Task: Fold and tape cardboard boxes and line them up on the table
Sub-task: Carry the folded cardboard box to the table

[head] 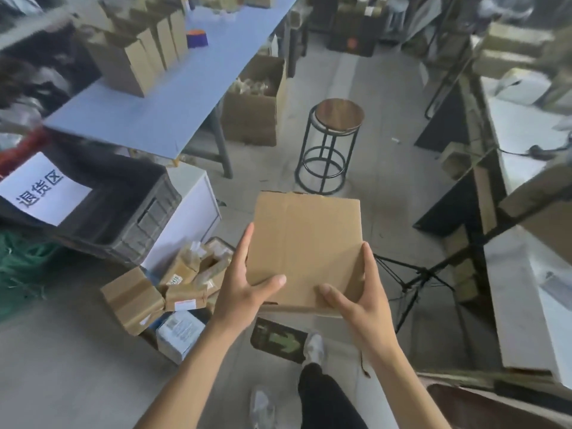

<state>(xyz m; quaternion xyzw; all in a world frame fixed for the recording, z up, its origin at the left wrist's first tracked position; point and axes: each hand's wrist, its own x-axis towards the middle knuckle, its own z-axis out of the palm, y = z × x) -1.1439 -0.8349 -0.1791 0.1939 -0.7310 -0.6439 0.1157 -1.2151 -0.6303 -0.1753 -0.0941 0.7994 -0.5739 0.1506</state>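
Both bare forearms reach out from the bottom edge, and between them a flattened brown cardboard box (305, 249) is held up in the air over the grey floor (383, 168), well apart from the table. The left hand (244, 283) clasps its near left corner, fingers (246, 243) straight along the side edge and thumb pressed on the top face. The right hand (356, 292) grips the near right corner the same way, thumb on top, fingers wrapped round the edge. The board is matt, plain, with soft crease lines running across it and a flap edge showing underneath.

Beyond it stands a round stool with a wooden seat and black metal ring frame (332, 144). To the left a long pale blue table (161, 109) carries a row of upright folded brown cartons (139, 54), blurred at the far end. Below it sits a dark ribbed plastic crate (123, 212) with a white paper sign in printed characters (40, 187). A heap of small taped brown parcels (167, 286) lies on the floor, partly hidden by the left arm. A white shoe (314, 348) and a dark trouser leg show below the box; the right side is smeared and hard to read.
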